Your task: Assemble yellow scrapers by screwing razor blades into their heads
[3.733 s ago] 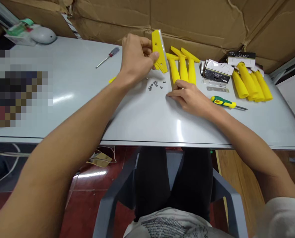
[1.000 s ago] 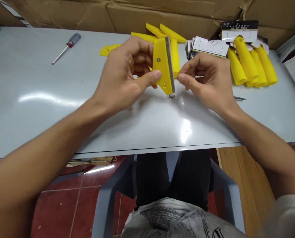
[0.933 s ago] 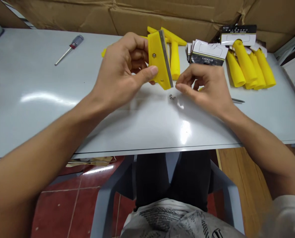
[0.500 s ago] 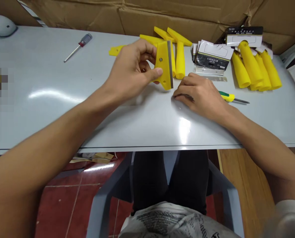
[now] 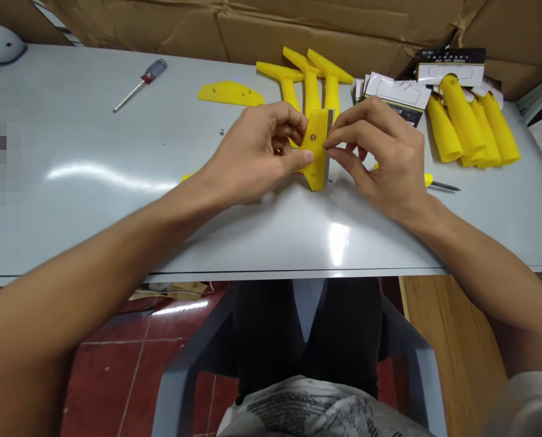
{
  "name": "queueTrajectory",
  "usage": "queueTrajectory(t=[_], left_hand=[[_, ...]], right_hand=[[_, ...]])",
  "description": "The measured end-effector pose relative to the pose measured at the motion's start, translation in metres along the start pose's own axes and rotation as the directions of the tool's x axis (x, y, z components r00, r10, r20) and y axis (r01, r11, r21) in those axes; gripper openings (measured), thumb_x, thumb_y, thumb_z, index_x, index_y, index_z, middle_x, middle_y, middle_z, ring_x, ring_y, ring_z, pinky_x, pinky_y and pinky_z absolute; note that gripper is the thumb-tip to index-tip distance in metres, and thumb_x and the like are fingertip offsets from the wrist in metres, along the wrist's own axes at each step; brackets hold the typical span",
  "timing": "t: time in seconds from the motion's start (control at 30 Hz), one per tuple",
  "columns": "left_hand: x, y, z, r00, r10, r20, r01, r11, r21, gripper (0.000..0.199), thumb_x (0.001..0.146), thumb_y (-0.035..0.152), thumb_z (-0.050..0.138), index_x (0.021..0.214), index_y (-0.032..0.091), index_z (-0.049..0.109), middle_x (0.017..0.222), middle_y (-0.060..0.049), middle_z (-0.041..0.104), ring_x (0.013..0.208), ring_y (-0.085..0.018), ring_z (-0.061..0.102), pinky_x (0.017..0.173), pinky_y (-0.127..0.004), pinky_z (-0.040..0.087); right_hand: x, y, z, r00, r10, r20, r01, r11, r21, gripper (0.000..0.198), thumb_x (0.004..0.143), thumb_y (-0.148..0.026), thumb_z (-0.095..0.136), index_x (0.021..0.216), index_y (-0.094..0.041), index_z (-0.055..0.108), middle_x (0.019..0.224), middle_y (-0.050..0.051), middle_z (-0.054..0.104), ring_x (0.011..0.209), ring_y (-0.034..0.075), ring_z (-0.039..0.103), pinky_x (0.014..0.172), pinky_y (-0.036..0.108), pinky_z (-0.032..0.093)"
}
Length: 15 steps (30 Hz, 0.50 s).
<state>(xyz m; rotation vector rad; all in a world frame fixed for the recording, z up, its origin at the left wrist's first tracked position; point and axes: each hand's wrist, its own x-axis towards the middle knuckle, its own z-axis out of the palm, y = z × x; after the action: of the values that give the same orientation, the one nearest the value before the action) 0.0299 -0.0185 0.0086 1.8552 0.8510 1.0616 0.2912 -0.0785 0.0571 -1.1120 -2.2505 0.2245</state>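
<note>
My left hand [image 5: 266, 152] is closed on a yellow scraper [image 5: 317, 164], thumb on its face. A metal blade [image 5: 329, 121] runs along the scraper's right edge, and a screw [image 5: 313, 138] sits in the upper hole of the head. My right hand [image 5: 384, 158] is pinched at the blade edge, with thumb and fingertips together. What it holds, if anything, is too small to make out. Behind my right hand lies a yellow-and-green screwdriver with its dark shaft [image 5: 446, 187] showing. A small screw [image 5: 330, 180] seems to lie on the table below the scraper head.
Beyond my hands lie a loose yellow plate [image 5: 229, 93] and several yellow scraper handles [image 5: 311, 67]. Packaging cards [image 5: 400, 100] and packed scrapers [image 5: 462, 121] are at the right. A clear-handled screwdriver [image 5: 141, 85] and a small metal piece [image 5: 221, 132] lie leftward on the white table [image 5: 93, 230].
The scraper has come nearer and slightly right in my left hand. My right hand has lifted off the table and moved up to the blade edge.
</note>
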Motion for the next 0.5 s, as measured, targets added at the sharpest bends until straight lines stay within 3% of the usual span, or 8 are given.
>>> queueTrajectory(t=[0.1,0.23,0.37,0.5], left_hand=[[-0.004,0.010,0.003,0.999,0.039,0.019,-0.039,0.999,-0.007,0.054,0.074,0.061,0.117,0.105,0.033,0.083,0.107,-0.005,0.086,0.089,-0.027,0.077,0.075,-0.045,0.063],[-0.010,0.025,0.006,0.998,0.020,0.051,-0.022,0.999,0.039,0.041,0.089,0.058,0.107,0.107,0.032,0.082,0.111,-0.005,0.088,0.095,-0.028,0.082,0.083,-0.045,0.069],[-0.013,0.036,0.012,0.996,0.067,0.052,-0.069,0.996,0.054,0.032,0.096,0.052,0.098,0.105,0.028,0.078,0.118,-0.007,0.089,0.105,-0.029,0.085,0.094,-0.046,0.070],[-0.013,0.036,0.013,0.995,0.080,0.061,-0.084,0.994,0.076,0.033,0.097,0.053,0.099,0.104,0.030,0.077,0.118,-0.009,0.089,0.103,-0.032,0.085,0.092,-0.051,0.073]], right_hand=[[0.002,-0.003,0.002,0.996,-0.069,-0.052,0.068,0.998,-0.005,0.037,0.127,-0.047,0.055,0.116,-0.031,0.087,0.143,0.013,0.082,0.126,0.030,0.078,0.108,0.048,0.068],[0.005,0.003,0.015,0.979,-0.156,-0.129,0.149,0.987,-0.062,0.040,0.128,-0.049,0.051,0.114,-0.032,0.085,0.140,0.009,0.080,0.122,0.027,0.076,0.106,0.045,0.069],[0.005,0.014,0.027,0.922,-0.281,-0.266,0.262,0.959,-0.104,0.033,0.127,-0.050,0.057,0.115,-0.032,0.082,0.131,0.009,0.080,0.117,0.027,0.077,0.100,0.044,0.071],[0.004,0.020,0.028,0.854,-0.370,-0.365,0.326,0.929,-0.178,0.022,0.123,-0.043,0.065,0.114,-0.033,0.082,0.121,0.007,0.082,0.108,0.025,0.081,0.093,0.043,0.075]])
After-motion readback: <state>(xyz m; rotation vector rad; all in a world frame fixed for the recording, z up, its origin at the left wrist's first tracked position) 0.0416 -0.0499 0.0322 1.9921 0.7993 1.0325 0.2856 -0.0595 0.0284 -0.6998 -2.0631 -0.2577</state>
